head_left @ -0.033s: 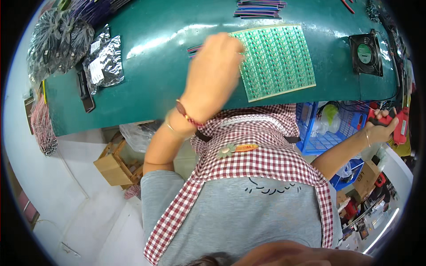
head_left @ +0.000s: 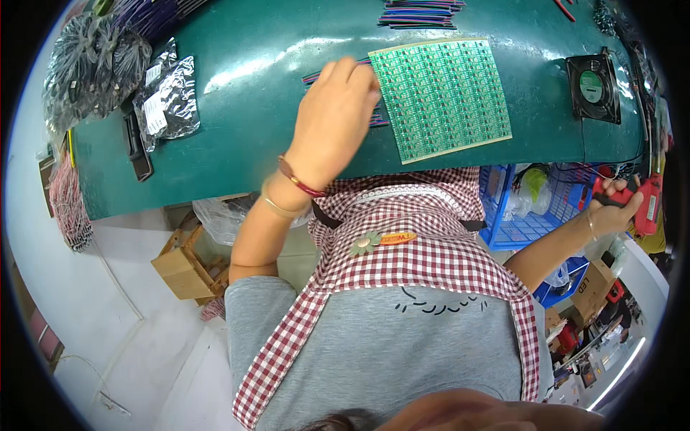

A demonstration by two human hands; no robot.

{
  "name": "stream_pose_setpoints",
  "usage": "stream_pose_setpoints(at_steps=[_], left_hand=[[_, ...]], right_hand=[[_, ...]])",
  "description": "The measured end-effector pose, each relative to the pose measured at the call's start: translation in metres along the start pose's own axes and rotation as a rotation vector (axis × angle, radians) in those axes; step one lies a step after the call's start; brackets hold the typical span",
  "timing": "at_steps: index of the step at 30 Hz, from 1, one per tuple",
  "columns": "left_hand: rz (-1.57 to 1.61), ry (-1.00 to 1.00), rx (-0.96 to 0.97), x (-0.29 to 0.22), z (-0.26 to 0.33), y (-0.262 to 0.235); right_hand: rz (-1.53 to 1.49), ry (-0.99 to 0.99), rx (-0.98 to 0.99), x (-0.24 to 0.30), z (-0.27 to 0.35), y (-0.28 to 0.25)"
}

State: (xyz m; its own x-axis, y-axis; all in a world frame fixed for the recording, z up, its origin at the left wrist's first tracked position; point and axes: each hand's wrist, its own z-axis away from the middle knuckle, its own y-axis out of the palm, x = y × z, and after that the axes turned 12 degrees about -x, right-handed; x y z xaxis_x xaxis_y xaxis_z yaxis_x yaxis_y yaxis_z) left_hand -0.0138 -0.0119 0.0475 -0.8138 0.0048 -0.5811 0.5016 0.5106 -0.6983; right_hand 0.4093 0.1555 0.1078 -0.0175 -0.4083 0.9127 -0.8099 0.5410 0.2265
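My left hand (head_left: 334, 115) is closed, its fingers curled down beside the left edge of a green circuit board panel (head_left: 445, 100). Whatever its fingertips hold is hidden under the hand. Thin coloured wires (head_left: 379, 117) stick out on both sides of it, against the board's edge. Off to the right, past the table's front edge, my right hand (head_left: 611, 212) is wrapped around a red and black gun-shaped tool (head_left: 650, 205). The panel lies flat, covered with rows of small identical circuits.
A bundle of coloured wires (head_left: 420, 13) lies beyond the panel. At right stands a black fan (head_left: 593, 87). Silver bags (head_left: 172, 100), a black-handled tool (head_left: 134, 144) and bagged cables (head_left: 93, 72) crowd the left. A blue basket (head_left: 528, 223) sits below the table (head_left: 237, 144).
My left hand has shifted slightly left, away from the panel's edge, uncovering more wire ends. The right hand with the red tool has hardly moved.
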Motion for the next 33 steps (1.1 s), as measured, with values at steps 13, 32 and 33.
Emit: stream_pose_setpoints(at_steps=[13, 32, 33], left_hand=[[0.037, -0.084, 0.028, 0.009, 0.01, 0.005], [0.017, 0.016, -0.046, 0.033, 0.001, 0.022], [0.017, 0.014, -0.045, 0.032, 0.001, 0.022]], right_hand=[[-0.046, 0.363, 0.536, 0.016, 0.153, 0.036], [0.244, 0.662, 1.056, -0.009, 0.214, 0.034], [0.269, 0.623, 1.077, -0.01, 0.213, 0.033]])
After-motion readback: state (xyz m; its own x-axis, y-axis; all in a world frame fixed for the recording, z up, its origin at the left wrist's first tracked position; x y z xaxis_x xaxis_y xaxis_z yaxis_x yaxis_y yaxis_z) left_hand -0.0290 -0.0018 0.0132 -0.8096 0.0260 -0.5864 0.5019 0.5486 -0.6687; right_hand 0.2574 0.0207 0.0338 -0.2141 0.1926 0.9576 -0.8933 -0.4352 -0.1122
